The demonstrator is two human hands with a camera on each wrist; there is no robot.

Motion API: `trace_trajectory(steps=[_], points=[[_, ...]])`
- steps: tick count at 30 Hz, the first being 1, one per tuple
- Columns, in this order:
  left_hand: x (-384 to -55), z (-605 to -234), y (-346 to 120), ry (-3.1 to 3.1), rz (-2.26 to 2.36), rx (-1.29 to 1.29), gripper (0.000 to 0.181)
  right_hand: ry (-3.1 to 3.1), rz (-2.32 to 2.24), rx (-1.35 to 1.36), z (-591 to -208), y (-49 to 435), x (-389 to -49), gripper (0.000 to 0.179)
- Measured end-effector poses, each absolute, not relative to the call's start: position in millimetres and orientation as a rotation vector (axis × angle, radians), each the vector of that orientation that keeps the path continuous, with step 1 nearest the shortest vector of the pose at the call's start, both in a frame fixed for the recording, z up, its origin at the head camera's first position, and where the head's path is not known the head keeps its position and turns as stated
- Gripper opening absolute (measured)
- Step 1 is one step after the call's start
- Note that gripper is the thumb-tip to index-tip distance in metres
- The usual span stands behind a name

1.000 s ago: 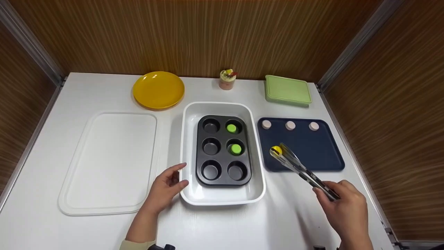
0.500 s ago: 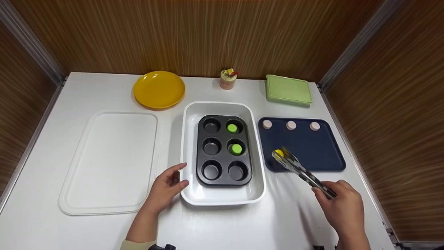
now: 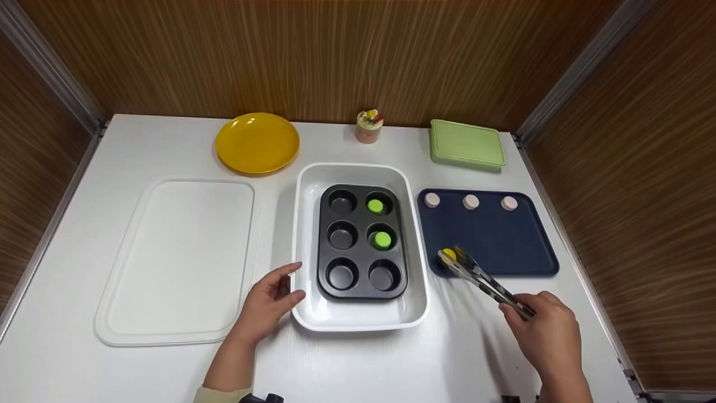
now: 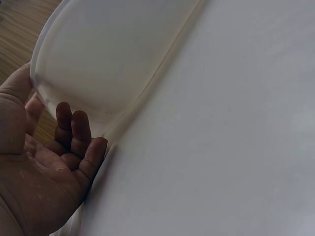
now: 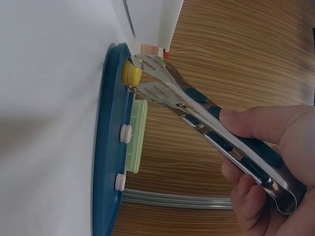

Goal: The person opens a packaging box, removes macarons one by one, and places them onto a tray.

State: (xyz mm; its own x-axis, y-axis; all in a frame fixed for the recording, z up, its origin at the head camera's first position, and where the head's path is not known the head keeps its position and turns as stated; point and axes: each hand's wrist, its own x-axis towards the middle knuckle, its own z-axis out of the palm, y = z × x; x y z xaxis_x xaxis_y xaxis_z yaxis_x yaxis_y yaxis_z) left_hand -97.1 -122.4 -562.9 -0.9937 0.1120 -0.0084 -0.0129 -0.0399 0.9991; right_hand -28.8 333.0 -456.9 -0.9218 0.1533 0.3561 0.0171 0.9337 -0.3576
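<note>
My right hand (image 3: 548,330) grips a pair of metal tongs (image 3: 486,282) with dark inlays. Between the tong tips is a yellow macaron (image 5: 130,73), at the near left corner of the dark blue tray (image 3: 492,240). Three pale pink macarons (image 3: 471,202) line the tray's far side. My left hand (image 3: 267,302) holds the left rim of a deep white basin (image 3: 358,322), thumb and index finger over the edge, the other fingers curled against the outside wall. Inside the basin lies a dark muffin pan (image 3: 362,263); green macarons (image 3: 382,240) sit in its far right and middle right cups.
A white lid-like board (image 3: 184,257) lies left of the basin. Along the back stand a yellow plate (image 3: 257,143), a small dessert cup (image 3: 367,133) and a light green lidded box (image 3: 467,143). Wood-grain panels (image 3: 335,56) enclose the table at the back and sides.
The right hand has shifted left, and the tongs have brought the yellow macaron towards the near left corner of the tray. The left hand stays at the basin's rim.
</note>
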Motion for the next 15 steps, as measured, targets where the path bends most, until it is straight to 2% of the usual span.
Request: trace_trajectory(steps=[15], points=[[-96.6,-564.2,-122.0,2.118,2.217,0.136,0.051,-2.785,0.512,-0.175,-457.4,333.9,-30.8,0.017]])
